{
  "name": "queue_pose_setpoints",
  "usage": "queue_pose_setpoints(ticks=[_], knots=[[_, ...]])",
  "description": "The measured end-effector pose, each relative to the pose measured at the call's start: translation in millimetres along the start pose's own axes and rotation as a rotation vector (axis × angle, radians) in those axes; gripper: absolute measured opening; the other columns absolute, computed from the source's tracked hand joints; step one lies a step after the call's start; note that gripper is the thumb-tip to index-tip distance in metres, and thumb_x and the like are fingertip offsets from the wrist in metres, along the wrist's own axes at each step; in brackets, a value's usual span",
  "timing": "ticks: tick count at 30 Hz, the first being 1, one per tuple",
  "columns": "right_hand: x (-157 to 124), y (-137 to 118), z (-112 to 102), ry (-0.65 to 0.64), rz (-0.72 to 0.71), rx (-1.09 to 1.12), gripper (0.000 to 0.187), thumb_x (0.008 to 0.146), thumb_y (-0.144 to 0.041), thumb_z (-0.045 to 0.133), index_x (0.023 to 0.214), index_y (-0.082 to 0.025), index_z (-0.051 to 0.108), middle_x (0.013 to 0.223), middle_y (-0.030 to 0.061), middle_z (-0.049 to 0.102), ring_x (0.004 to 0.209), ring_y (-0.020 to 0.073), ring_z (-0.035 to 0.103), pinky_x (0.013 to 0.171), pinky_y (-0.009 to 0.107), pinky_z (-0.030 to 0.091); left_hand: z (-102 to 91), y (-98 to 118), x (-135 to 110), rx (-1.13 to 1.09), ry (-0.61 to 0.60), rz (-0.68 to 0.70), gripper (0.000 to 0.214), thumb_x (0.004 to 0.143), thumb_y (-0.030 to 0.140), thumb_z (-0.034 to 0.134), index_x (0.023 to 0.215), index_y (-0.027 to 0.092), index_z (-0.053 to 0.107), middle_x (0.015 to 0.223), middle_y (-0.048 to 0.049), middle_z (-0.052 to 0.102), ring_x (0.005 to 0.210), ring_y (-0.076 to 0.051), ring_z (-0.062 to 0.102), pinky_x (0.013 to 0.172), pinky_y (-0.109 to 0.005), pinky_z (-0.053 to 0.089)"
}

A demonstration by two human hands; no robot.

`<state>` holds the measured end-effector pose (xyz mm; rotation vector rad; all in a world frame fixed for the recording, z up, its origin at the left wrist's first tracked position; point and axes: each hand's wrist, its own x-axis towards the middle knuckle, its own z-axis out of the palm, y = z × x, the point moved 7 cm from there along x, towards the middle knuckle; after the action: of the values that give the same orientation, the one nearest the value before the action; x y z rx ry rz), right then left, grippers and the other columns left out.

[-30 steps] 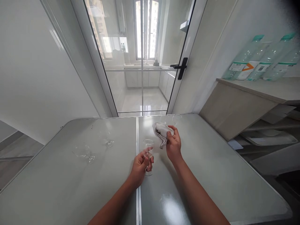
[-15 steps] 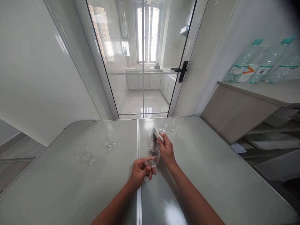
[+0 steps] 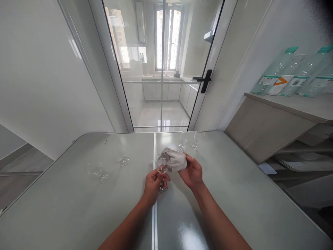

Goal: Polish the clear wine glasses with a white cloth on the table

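Note:
My left hand is closed around the lower bowl and stem of a clear wine glass, which stands nearly upright above the seam of the table. My right hand grips a whitish cloth between thumb and fingers. The cloth lies against the right side of the glass bowl and partly behind it; whether it reaches inside the rim I cannot tell. Fingers of my left hand hide part of the stem, while the foot shows below them.
On the grey-green table, two stemmed glasses stand at the back right, one being this glass. At left stands another glass, near a tilted or lying glass. Plastic bottles occupy the right shelf. Beyond is a glass door.
The cloth has spread out and moved down to the glass bowl. My right hand has shifted right and turned palm upward. My left hand has tipped the glass more upright.

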<state>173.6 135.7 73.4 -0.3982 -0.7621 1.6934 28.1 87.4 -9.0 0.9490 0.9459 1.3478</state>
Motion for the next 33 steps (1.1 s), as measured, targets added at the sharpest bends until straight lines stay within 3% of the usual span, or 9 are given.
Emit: queue_pose_setpoints(ticks=[7,10,13,16,20,22,25,30,33], knots=[[-2.0,24.9,2.4,-0.014,-0.016,-0.264,0.031,0.076,-0.025,0.082,0.104,-0.022,0.071,0.095,0.0022,0.072,0.079,0.0176,0.062,0.071,0.026,0.05,11.3,1.4,-3.2,0.003,-0.126,0.009,0.066,0.085,0.063,0.068,0.123,0.01,0.067,0.063,-0.002,0.063,0.043,-0.008,0.05,0.044,-0.02,0.032],[-7.5,50.3,9.8,-0.119,0.151,-0.224,0.028,0.086,-0.042,0.071,0.104,-0.021,0.068,0.079,0.0023,0.07,0.06,0.017,0.061,0.055,0.028,0.049,11.5,2.7,-2.6,0.004,-0.113,0.047,0.057,0.087,0.06,0.067,0.116,0.011,0.069,0.062,-0.0011,0.062,0.043,-0.008,0.05,0.045,-0.02,0.033],[-12.4,62.0,12.8,-0.233,0.268,-0.18,0.034,0.086,-0.05,0.066,0.102,-0.02,0.065,0.067,0.0006,0.066,0.042,0.0157,0.053,0.043,0.029,0.045,13.7,-1.6,-3.2,-0.005,-0.158,0.033,0.052,0.088,0.062,0.066,0.092,0.01,0.07,0.058,-0.0023,0.061,0.044,-0.008,0.051,0.047,-0.02,0.034],[-12.4,52.2,10.2,-0.249,0.243,-0.158,0.041,0.072,-0.042,0.079,0.101,-0.017,0.066,0.079,0.0038,0.07,0.05,0.0144,0.058,0.048,0.027,0.048,23.3,-13.2,-10.6,-0.113,-0.316,-0.122,0.057,0.087,0.069,0.06,0.077,0.013,0.062,0.049,-0.0011,0.056,0.038,-0.008,0.045,0.043,-0.02,0.031],[-14.9,39.7,20.0,-0.323,0.266,-0.129,0.06,0.052,-0.042,0.09,0.101,-0.015,0.068,0.097,0.009,0.07,0.072,0.0191,0.063,0.061,0.028,0.052,33.9,-28.9,-26.9,-0.224,-0.491,-0.404,0.059,0.083,0.076,0.057,0.089,0.018,0.059,0.046,0.0033,0.05,0.032,-0.008,0.034,0.036,-0.021,0.024],[-14.4,36.5,25.9,-0.327,0.262,-0.129,0.059,0.045,-0.04,0.094,0.094,-0.016,0.069,0.091,0.0069,0.067,0.075,0.0199,0.062,0.064,0.028,0.051,29.9,-29.9,-25.5,-0.102,-0.445,-0.372,0.059,0.083,0.077,0.056,0.085,0.018,0.059,0.046,0.0033,0.047,0.034,-0.009,0.033,0.038,-0.022,0.024],[-9.9,35.6,27.0,-0.238,0.206,-0.23,0.05,0.05,-0.033,0.091,0.091,-0.019,0.067,0.087,0.0048,0.066,0.076,0.0199,0.059,0.065,0.029,0.05,17.4,-18.2,-15.6,0.107,-0.236,-0.16,0.054,0.086,0.07,0.057,0.073,0.018,0.058,0.052,0.0004,0.05,0.044,-0.011,0.039,0.046,-0.024,0.029],[-7.1,24.2,11.9,0.11,-0.105,-0.659,0.029,0.062,-0.018,0.08,0.088,-0.021,0.066,0.078,-0.0015,0.063,0.071,0.0164,0.054,0.064,0.026,0.044,1.3,17.6,-11.9,0.563,0.103,0.182,0.02,0.081,0.037,0.071,0.075,0.021,0.062,0.066,-0.0023,0.059,0.061,-0.017,0.048,0.06,-0.027,0.033],[-7.7,22.2,7.7,0.124,-0.161,-0.707,0.016,0.068,-0.019,0.075,0.082,-0.021,0.068,0.077,-0.001,0.063,0.069,0.0156,0.051,0.063,0.027,0.042,5.7,24.8,-12.9,0.628,0.085,0.217,0.02,0.081,0.033,0.071,0.071,0.021,0.058,0.063,-0.0008,0.056,0.058,-0.016,0.046,0.06,-0.027,0.032]])
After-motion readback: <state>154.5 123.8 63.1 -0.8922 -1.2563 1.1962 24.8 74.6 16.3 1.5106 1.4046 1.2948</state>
